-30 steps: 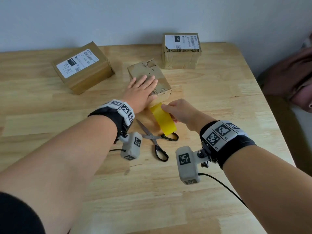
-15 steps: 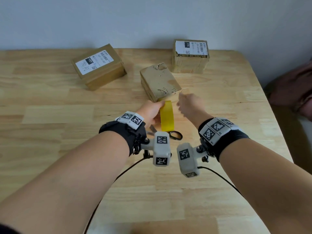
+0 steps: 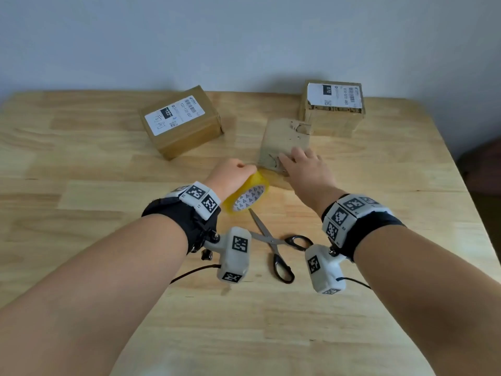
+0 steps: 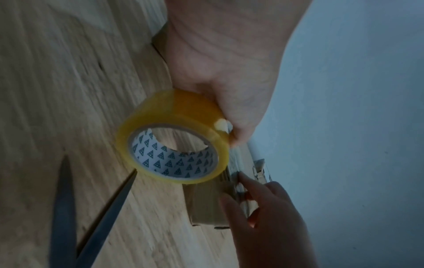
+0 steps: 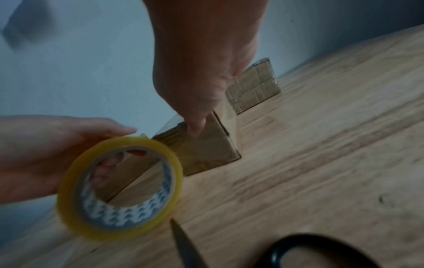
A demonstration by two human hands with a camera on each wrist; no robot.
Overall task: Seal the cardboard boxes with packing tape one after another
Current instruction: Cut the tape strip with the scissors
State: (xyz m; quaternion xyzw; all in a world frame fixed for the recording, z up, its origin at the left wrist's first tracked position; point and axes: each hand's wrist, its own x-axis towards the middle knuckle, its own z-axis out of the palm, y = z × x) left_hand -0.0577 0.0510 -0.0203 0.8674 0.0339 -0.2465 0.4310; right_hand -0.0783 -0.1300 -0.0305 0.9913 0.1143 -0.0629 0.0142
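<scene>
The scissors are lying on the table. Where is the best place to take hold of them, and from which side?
Probably take the scissors by the black handle loops, from above on the near side. They lie flat and open, with the blades pointing away toward the tape roll.

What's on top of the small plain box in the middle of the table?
The right hand lies on the near end of the small box; the far end shows torn cardboard. What the hand covers cannot be seen.
</scene>
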